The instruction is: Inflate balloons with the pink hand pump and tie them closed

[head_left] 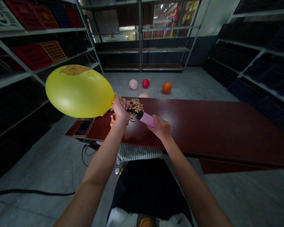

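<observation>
A large inflated yellow balloon (pixel 79 91) with a brown printed figure extends to the left from my left hand (pixel 120 107), whose fingers are closed round its neck. The black nozzle of a pink hand pump (pixel 147 119) reaches toward that same hand. My right hand (pixel 162 127) is wrapped round the pump's right end. Whether the nozzle sits inside the balloon's neck is hidden by my left fingers. Behind the pump, a heap of tan, curled pieces (pixel 136 105) lies on the dark red table (pixel 203 126).
A blurred dark flat object (pixel 84 127) lies at the table's left end. On the floor beyond are a white balloon (pixel 133 84), a red balloon (pixel 145 83) and an orange balloon (pixel 167 87). Shelves with crates (pixel 53 50) stand left. A black cable (pixel 33 191) crosses the floor.
</observation>
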Motion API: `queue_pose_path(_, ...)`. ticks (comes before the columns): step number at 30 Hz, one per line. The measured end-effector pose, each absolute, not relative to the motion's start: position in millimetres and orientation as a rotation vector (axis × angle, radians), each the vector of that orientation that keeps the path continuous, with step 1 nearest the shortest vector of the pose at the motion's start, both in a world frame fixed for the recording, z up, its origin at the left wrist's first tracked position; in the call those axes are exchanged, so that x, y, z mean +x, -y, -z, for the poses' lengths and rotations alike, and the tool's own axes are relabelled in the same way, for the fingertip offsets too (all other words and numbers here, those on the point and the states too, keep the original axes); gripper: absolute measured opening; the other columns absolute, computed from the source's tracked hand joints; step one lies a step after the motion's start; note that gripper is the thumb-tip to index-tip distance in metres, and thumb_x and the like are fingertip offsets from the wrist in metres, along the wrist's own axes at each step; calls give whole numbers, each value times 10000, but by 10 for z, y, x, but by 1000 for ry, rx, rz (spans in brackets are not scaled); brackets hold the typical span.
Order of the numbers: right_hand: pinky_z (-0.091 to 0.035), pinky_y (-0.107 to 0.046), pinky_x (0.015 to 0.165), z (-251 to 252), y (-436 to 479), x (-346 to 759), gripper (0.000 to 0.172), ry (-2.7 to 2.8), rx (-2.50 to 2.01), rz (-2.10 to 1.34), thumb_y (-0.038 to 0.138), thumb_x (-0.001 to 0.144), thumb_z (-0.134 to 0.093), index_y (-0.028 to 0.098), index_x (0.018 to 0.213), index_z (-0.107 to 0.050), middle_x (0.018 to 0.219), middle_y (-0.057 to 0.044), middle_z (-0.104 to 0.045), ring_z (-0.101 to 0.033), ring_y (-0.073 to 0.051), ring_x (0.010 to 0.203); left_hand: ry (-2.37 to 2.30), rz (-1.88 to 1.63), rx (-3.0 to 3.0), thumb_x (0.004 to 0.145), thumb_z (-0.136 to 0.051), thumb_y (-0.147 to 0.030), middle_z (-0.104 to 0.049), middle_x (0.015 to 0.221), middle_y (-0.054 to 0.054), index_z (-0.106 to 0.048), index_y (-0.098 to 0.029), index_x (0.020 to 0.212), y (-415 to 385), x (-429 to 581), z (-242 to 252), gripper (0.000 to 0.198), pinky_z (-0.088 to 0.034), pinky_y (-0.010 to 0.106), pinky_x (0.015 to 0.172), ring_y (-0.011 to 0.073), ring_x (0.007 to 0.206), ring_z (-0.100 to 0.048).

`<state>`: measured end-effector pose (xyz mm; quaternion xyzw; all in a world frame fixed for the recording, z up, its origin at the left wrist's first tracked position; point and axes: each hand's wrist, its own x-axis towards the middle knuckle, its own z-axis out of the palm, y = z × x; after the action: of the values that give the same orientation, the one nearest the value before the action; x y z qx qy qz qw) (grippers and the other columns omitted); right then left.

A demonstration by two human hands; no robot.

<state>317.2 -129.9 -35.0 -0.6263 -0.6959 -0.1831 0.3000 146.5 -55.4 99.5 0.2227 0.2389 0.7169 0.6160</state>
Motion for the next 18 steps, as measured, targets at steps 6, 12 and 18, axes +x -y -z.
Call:
queue_pose_path(6, -422, -294, 656, 336, 1319, 3162, 406, 1795, -1599, 476, 449, 867, -662, 175, 1164, -629, 909, -72, -745, -682, -208, 747, -547, -1629, 559, 980, -548, -494, -180, 411, -66, -235, -204, 539, 556, 1218, -1417, 613, -218, 235, 367, 76, 344, -168)
queue_pose_path(12, -455, -301, 663, 327, 1306, 3185, 386, 1717, -1591, 446, 451, 866, -654, 176, 1136, -636, 881, -81, -746, -697, -219, 755, -505, -1666, 562, 986, -562, -415, -186, 445, -62, -278, -213, 555, 480, 1263, -1603, 554, -192, 263, 369, 90, 358, -155)
queue_pose_path(18, -479, -316, 692, 349, 1267, 3239, 407, 1666, -1637, 384, 416, 835, -677, 177, 1160, -624, 985, -97, -756, -708, -234, 801, -510, -1650, 594, 1022, -495, -418, -148, 464, -64, -244, -220, 576, 445, 1584, -1442, 548, -161, 276, 390, 83, 366, -135)
